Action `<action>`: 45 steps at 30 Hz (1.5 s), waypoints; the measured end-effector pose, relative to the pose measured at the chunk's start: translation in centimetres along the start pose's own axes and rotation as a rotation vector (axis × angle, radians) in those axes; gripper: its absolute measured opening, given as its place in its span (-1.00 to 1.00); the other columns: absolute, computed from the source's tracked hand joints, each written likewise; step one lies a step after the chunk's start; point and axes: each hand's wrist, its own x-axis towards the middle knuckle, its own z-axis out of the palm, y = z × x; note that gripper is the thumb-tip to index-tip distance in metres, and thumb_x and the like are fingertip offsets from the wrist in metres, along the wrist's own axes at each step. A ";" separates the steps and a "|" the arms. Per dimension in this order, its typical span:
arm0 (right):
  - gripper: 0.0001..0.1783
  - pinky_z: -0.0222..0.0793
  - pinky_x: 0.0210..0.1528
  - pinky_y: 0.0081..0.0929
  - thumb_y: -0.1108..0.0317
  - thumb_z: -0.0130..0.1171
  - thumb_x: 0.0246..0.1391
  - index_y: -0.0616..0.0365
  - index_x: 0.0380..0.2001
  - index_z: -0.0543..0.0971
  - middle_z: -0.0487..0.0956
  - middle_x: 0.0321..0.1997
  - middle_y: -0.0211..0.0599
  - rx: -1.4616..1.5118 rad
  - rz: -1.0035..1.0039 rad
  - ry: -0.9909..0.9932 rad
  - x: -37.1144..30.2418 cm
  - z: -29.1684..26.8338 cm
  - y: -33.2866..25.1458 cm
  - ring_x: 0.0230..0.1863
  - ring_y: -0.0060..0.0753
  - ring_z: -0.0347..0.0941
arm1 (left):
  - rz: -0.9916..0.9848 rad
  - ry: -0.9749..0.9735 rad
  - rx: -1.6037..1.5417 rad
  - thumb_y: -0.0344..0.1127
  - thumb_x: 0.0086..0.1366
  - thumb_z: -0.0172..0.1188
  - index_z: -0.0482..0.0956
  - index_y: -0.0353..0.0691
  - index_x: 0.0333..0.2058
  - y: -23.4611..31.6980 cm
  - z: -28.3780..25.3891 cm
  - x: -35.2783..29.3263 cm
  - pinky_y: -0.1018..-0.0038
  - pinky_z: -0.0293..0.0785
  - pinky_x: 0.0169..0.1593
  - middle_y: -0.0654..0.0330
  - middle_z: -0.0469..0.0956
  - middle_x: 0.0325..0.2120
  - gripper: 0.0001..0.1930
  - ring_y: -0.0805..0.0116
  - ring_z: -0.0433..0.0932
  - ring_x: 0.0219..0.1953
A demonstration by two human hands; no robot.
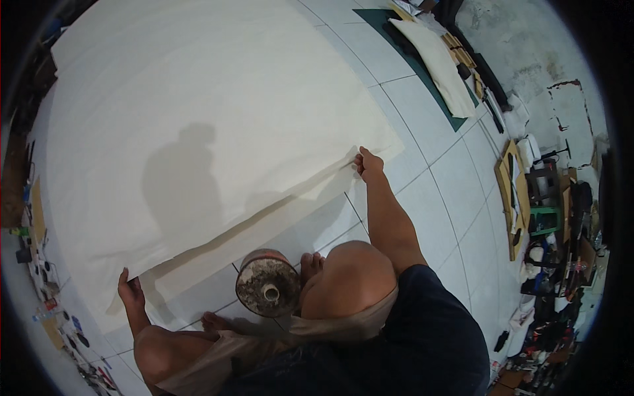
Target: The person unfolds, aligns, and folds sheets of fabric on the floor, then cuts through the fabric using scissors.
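Note:
A large cream cloth sheet (264, 86) lies spread across the floor, and its near edge is lifted off a second cream layer (218, 254) beneath it. At the right end of that edge my right hand (368, 165) pinches the cloth sheet between closed fingers. My left hand (132, 294) grips the left end, its thumb pointing up and the other fingers partly hidden. Between the hands the edge stretches slantwise, bowing a little. A round, stained metal can (267, 284) with a ring-shaped opening on top stands between my knees.
White floor tiles (456, 191) surround the cloth. At the far right, a folded cream cloth (436, 69) lies on a dark green mat (383, 30). A wooden board (512, 198), a green stool (545, 221) and clutter line the right wall. More small items lie along the left side.

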 end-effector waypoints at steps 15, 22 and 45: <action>-0.73 0.48 -0.54 -0.32 0.34 0.23 -0.02 0.37 -0.51 0.46 0.52 -0.50 -0.09 0.117 -0.262 -0.064 2.9 7.0 -13.0 -0.52 -0.22 0.48 | 0.404 0.071 0.028 -0.42 0.23 0.09 0.39 -0.35 -0.19 20.3 6.4 5.4 0.40 0.47 0.00 0.12 0.49 -0.24 -0.80 0.28 0.52 -0.17; -0.02 0.57 -0.44 -0.20 -0.22 0.39 -0.25 0.50 -0.07 0.33 0.48 -0.29 -0.05 0.054 0.134 -0.094 2.3 2.1 -3.0 -0.44 -0.08 0.48 | 0.405 -0.039 0.017 -0.39 0.21 0.10 0.39 -0.36 -0.12 14.5 10.8 0.2 0.38 0.41 0.08 0.09 0.50 -0.14 -0.72 0.24 0.50 -0.12; -0.36 0.49 -0.08 -0.14 0.24 0.19 -0.01 0.12 0.13 0.23 0.29 0.13 -0.10 -0.083 -0.810 -0.172 -4.1 14.9 -32.5 0.07 -0.08 0.30 | 0.352 -0.049 -0.127 -0.36 0.34 -0.06 0.39 -0.48 -0.05 33.6 0.3 8.1 0.38 0.36 0.13 -0.05 0.49 -0.11 -0.69 0.21 0.48 -0.04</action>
